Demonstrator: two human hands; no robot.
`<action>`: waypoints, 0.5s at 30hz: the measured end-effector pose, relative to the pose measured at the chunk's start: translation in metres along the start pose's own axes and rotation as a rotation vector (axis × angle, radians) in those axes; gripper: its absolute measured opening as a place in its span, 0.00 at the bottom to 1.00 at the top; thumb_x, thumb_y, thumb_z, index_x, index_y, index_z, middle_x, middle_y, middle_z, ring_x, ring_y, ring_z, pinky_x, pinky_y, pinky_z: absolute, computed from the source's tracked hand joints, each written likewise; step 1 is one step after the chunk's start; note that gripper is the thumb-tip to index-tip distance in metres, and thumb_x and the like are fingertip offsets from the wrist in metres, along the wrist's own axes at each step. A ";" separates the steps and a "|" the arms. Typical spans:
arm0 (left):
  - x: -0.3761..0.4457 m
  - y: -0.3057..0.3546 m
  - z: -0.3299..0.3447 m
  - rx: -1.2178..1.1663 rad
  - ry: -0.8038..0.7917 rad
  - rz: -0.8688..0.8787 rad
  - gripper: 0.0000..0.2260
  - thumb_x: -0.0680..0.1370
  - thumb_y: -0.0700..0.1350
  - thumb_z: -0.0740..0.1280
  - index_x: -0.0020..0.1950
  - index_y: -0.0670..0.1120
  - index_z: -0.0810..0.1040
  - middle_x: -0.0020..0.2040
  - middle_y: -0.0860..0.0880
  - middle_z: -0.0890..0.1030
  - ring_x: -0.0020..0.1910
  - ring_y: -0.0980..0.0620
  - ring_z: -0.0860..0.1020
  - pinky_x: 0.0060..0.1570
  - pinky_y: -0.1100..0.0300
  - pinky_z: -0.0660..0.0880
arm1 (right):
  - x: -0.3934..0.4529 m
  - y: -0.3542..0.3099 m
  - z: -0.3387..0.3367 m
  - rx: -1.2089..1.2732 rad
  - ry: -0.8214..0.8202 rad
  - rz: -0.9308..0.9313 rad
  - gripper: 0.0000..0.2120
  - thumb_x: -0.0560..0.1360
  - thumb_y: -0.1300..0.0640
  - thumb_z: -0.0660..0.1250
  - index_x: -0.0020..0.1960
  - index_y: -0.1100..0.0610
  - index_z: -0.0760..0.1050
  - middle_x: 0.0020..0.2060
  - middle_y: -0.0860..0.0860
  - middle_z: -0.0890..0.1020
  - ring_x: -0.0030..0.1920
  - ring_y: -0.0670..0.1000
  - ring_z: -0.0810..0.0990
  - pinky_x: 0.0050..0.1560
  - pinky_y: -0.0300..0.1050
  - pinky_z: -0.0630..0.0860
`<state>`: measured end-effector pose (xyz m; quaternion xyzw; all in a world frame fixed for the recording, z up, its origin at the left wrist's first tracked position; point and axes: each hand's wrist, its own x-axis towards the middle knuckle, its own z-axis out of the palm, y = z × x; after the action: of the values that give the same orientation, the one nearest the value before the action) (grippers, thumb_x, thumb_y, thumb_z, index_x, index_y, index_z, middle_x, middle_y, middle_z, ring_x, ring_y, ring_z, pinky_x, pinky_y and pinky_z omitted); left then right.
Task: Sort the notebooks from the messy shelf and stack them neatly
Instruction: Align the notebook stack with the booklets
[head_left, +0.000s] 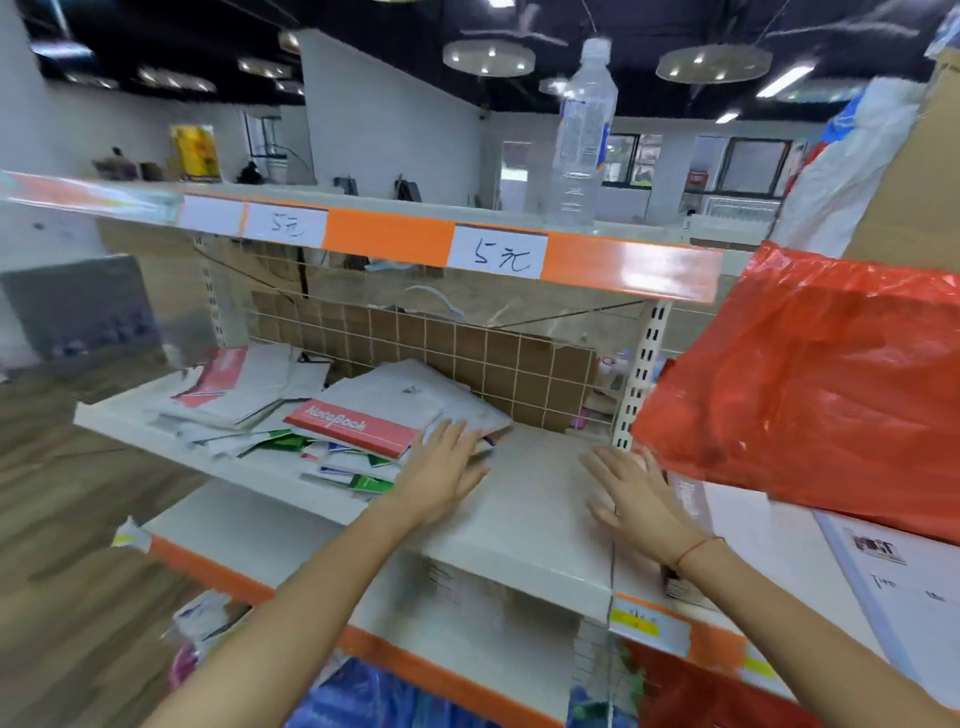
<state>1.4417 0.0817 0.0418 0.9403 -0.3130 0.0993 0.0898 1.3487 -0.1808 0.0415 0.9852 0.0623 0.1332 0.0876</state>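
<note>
1. Head view, hands: left hand flat, fingers straight, fingertips touching the right edge of the notebook pile; grips nothing; looks placed to square up or slide the pile. Right hand also flat and spread, over the bare right part of the middle shelf, holding nothing; contact with the board unclear; likely marking out the free spot for a neat stack.
2. Head view, task items: notebooks lie fanned and overlapping on the left and centre of the middle shelf, against the wire grid back; red "NoteBook" cover on top near the left hand; no tidy stack visible yet.
3. Head view, counts: two hands; two red-cover notebooks visible (second one back left); total notebook count can't be told, too overlapped; one water bottle upright on the top shelf; two "5元" price tags; one red plastic bag at right.
</note>
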 end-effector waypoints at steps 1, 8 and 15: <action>-0.003 -0.019 -0.005 0.000 0.001 -0.030 0.25 0.82 0.56 0.51 0.77 0.48 0.54 0.78 0.46 0.52 0.77 0.47 0.49 0.72 0.47 0.51 | 0.015 -0.015 -0.001 0.012 -0.015 -0.033 0.25 0.69 0.46 0.59 0.61 0.58 0.76 0.56 0.57 0.81 0.56 0.58 0.80 0.54 0.65 0.73; -0.019 -0.156 -0.033 0.090 0.029 -0.187 0.29 0.81 0.58 0.51 0.78 0.48 0.50 0.78 0.46 0.51 0.77 0.47 0.48 0.73 0.47 0.48 | 0.107 -0.116 0.001 0.189 -0.026 -0.218 0.39 0.78 0.42 0.59 0.77 0.54 0.39 0.77 0.52 0.46 0.76 0.50 0.45 0.72 0.47 0.34; -0.032 -0.274 -0.045 0.127 -0.021 -0.369 0.32 0.80 0.62 0.52 0.78 0.47 0.48 0.78 0.46 0.48 0.77 0.46 0.47 0.73 0.45 0.47 | 0.161 -0.194 0.003 0.296 -0.198 -0.201 0.39 0.77 0.36 0.54 0.77 0.49 0.37 0.77 0.52 0.49 0.75 0.52 0.51 0.74 0.50 0.41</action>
<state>1.5767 0.3261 0.0485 0.9865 -0.1292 0.0908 0.0437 1.4841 0.0316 0.0419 0.9844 0.1705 0.0156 -0.0398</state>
